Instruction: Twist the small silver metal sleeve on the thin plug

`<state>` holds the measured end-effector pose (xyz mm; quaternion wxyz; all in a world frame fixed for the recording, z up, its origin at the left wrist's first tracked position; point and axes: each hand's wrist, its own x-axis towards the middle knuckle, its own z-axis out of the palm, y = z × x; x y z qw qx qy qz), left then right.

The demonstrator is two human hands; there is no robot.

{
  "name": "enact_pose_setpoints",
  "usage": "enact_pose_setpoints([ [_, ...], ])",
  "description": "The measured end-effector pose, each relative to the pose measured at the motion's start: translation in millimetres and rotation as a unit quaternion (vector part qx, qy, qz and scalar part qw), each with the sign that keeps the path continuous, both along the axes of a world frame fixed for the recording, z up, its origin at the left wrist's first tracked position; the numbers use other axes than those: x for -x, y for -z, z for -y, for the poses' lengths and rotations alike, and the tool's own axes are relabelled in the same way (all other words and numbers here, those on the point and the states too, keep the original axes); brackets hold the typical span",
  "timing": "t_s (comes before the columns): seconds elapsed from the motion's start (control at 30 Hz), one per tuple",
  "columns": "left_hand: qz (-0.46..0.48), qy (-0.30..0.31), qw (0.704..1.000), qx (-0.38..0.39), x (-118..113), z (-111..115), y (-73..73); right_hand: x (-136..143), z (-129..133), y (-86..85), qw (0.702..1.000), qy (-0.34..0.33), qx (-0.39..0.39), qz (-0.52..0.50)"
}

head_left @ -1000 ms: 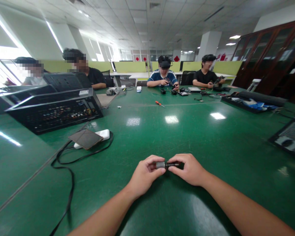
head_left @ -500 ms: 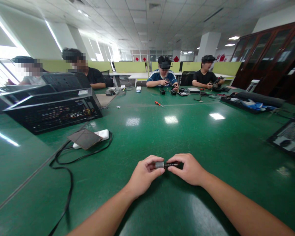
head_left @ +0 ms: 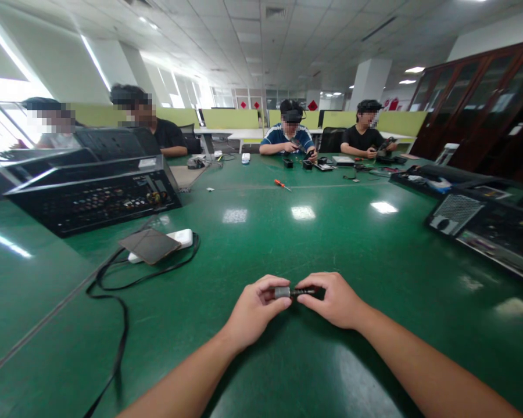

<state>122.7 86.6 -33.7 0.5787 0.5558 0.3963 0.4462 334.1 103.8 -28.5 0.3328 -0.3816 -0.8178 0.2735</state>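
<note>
Just above the green tabletop, a small grey metal cylinder with a dark ridged shaft (head_left: 282, 291) lies level between my two hands. It looks like a small motor, though its exact kind is too small to make out. My left hand (head_left: 255, 310) is closed round the cylinder, thumb below and fingers above. At the shaft end, the thumb and fingers of my right hand (head_left: 333, 299) pinch the ridged part, and the tip shows between them. The fingers partly cover the piece at both ends.
To the left stands an open black computer case (head_left: 100, 200). A brown flat piece (head_left: 150, 245) covers part of a white power strip (head_left: 183, 237) with a black cable (head_left: 124, 325). Another case (head_left: 492, 232) is at right. An orange screwdriver (head_left: 280, 183) lies further off; several people sit across.
The computer case at the right has shifted left and further into view, partly covering the tray behind it. My hands and the grey piece have hardly moved.
</note>
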Motion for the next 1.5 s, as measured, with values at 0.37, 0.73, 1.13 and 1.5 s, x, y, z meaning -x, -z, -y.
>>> enact_pose_setpoints([
  [0.37,-0.002,0.001,1.000,0.002,2.0,-0.2,2.9,-0.3,-0.4,-1.8,1.000,0.001,-0.001,-0.004],
  [0.73,-0.001,0.000,1.000,0.003,1.9,-0.6,4.2,-2.2,-1.8,0.2,1.000,0.002,-0.003,0.003],
  [1.13,-0.010,-0.006,1.000,0.000,1.3,0.8,2.0,-3.7,-2.6,0.7,1.000,0.002,-0.002,0.006],
  [1.5,-0.015,-0.015,1.000,0.007,0.2,2.5,-2.1,-5.3,-2.5,-1.8,1.000,0.006,-0.002,0.010],
])
